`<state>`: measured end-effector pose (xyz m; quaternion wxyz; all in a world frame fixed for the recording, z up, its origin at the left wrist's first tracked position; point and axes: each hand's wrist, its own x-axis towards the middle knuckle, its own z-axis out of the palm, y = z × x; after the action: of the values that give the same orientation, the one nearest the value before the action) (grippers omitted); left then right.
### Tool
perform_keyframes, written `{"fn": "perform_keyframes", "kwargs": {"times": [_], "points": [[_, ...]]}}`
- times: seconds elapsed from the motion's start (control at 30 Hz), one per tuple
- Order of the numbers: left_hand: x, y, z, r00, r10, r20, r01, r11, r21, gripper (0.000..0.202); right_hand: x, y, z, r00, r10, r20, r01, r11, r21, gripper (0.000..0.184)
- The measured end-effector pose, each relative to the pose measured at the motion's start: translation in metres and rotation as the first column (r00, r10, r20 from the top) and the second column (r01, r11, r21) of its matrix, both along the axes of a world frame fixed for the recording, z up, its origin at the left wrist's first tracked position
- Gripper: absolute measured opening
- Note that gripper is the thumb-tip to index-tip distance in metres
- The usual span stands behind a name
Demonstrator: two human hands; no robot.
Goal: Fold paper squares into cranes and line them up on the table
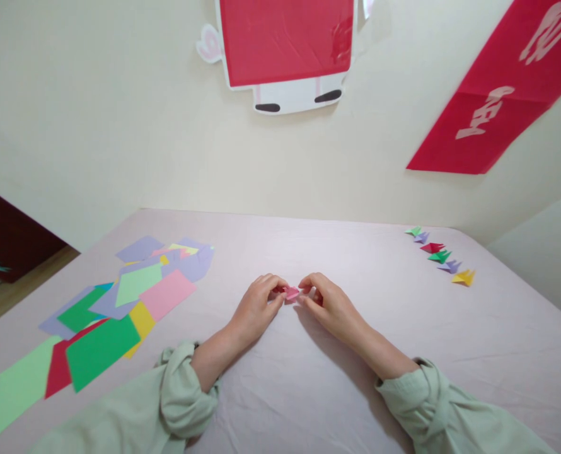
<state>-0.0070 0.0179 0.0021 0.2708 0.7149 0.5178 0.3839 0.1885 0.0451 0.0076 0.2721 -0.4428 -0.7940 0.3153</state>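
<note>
A small piece of folded pink paper (291, 294) is held just above the covered table, between my two hands. My left hand (261, 302) pinches its left end between thumb and fingertips. At the right end, the thumb and index finger of my right hand (330, 309) close around its tip, with the other fingers curled in. The paper's finer folds are too small to make out, and my fingertips hide part of it.
On the left lie overlapping sheets of coloured paper (103, 353). Several small folded paper figures (439, 256) stand in a slanting row at the back right. A pale cloth (309, 403) covers the table, which meets the wall (167, 151) behind.
</note>
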Motion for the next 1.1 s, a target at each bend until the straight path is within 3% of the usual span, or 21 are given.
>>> {"fn": "perform_keyframes", "kwargs": {"times": [0.23, 0.57, 0.93, 1.1], "points": [[0.001, 0.003, 0.001, 0.998, -0.065, 0.002, 0.065, 0.998, 0.028, 0.018, 0.001, -0.001, 0.001, 0.999, 0.041, 0.024, -0.043, 0.997, 0.062, 0.009], [0.009, 0.009, -0.004, 0.995, -0.093, 0.026, 0.092, 0.995, 0.030, 0.020, -0.004, 0.000, -0.003, 0.999, -0.052, -0.015, 0.053, 0.998, 0.038, 0.004], [0.014, 0.004, -0.008, 0.988, -0.006, 0.154, 0.009, 1.000, -0.018, 0.024, -0.003, 0.001, -0.005, 0.996, -0.020, 0.081, 0.010, 0.992, 0.130, 0.006], [0.018, 0.005, -0.002, 0.985, 0.022, 0.170, -0.014, 0.999, -0.049, 0.020, -0.005, 0.000, -0.004, 0.994, -0.031, 0.103, 0.017, 0.990, 0.137, 0.007]]}}
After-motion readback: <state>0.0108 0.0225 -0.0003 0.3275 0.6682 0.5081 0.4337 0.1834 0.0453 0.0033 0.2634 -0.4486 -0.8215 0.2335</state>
